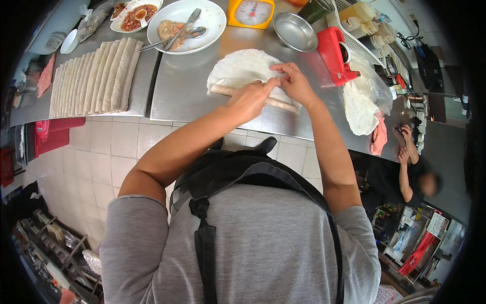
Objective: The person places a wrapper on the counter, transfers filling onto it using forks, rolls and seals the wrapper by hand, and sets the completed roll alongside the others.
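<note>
On the steel table lies a round white wrapper sheet (245, 63), its near edge folded over a long pale roll of filling (223, 90). My left hand (252, 100) rests on the sheet above the roll, its fingers closed together near the middle. Touching the sheet's right side is my right hand (295, 83), thumb and fingers pinched close to my left fingertips. What the fingers of either hand hold, if anything, is too small to make out. The right part of the roll shows below my hands.
Many finished rolls (96, 76) lie in a row at left. Behind are a plate (215, 30) with filling and cutlery, a yellow scale (251, 12), a metal bowl (295, 31) and a red dispenser (331, 55). More wrappers (359, 109) lie right, beyond them another person (405, 172).
</note>
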### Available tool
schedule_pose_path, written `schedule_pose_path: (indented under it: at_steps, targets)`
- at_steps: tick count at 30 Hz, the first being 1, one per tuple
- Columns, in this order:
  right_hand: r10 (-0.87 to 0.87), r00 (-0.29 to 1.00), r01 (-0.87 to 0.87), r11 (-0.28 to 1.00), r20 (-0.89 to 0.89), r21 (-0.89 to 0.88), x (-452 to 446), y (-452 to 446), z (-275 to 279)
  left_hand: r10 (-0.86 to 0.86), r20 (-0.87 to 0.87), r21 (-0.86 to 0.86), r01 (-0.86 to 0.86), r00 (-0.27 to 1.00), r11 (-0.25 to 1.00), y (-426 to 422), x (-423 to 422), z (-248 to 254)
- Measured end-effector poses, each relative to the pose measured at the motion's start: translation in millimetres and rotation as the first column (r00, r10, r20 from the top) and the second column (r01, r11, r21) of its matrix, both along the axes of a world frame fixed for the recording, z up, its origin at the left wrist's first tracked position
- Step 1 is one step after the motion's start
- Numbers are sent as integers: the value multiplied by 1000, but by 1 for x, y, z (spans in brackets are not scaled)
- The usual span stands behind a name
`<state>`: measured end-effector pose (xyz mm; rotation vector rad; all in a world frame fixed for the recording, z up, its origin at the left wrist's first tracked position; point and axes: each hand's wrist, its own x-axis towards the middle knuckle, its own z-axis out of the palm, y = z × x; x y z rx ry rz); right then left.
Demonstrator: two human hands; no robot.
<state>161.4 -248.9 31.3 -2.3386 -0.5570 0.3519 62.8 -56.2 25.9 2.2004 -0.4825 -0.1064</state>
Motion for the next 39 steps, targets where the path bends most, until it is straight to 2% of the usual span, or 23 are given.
schedule_pose_path:
  at_steps: [3, 6, 11, 14, 17, 20, 21, 23, 24, 26, 27, 29, 30, 31, 34, 35, 38, 39]
  targets:
    - [115, 993, -113, 991, 26, -66, 7, -4, 3, 25, 61, -41, -23, 998, 999, -13, -1, -7]
    - [96, 992, -101, 993, -85, -66, 11, -6, 9, 12, 39, -10, -12, 999, 1000, -18, 0, -7]
    - [69, 989, -74, 997, -130, -36, 13, -6, 7, -29, 32, -52, 31, 999, 998, -28, 4, -7]
    - [56, 982, -56, 998, -181, 1, 16, -9, 5, -20, -4, 23, 20, 1000, 1000, -34, 7, -9]
    - [66, 975, -67, 998, -211, 5, 18, -11, 6, -55, 56, 47, 52, 997, 998, -39, 9, -3]
    - [55, 973, -58, 998, -226, -6, 19, -8, 6, -91, 90, -7, 92, 992, 996, -47, 11, -10]
    - [45, 972, -49, 999, -232, -13, 18, -8, 8, -103, 46, -23, 104, 994, 994, -46, 11, -8]
    - [113, 980, -105, 993, -164, 60, 16, -13, 6, -122, -41, -58, 120, 992, 991, -39, 12, -4]
    - [148, 981, -136, 986, -128, 98, 16, -13, 5, -79, 19, -63, 80, 997, 995, -31, 7, -4]
    - [79, 996, -81, 994, 32, 71, -5, -12, 14, 13, 144, -76, -2, 989, 997, -5, -2, -4]
    - [42, 993, -49, 997, 112, 61, -21, -11, 22, 33, 136, -19, -30, 990, 999, 12, -2, -2]
    - [76, 989, -83, 995, 128, 55, -49, -7, 28, 71, 110, 90, -81, 991, 993, 46, -8, 4]
    - [91, 987, -99, 994, 132, 52, -64, -4, 29, 78, 91, 78, -85, 993, 993, 56, -11, 1]
    - [52, 997, -45, 991, -50, 126, -76, 2, 29, 86, 71, 68, -91, 994, 994, 65, -14, -2]
    - [64, 997, -62, 997, 54, -38, -85, 12, 23, 89, 62, 75, -94, 994, 993, 67, -14, 5]
    - [37, 999, -36, 999, 23, -40, -86, 18, 25, 84, 64, 80, -89, 994, 993, 61, -14, 8]
    - [118, 986, -119, 993, 117, 1, -86, 34, 15, 119, 40, 86, -123, 992, 989, 33, -12, 2]
    - [126, 980, -120, 992, 157, -45, -86, 37, 12, 97, 94, 60, -103, 991, 993, 31, -10, 0]
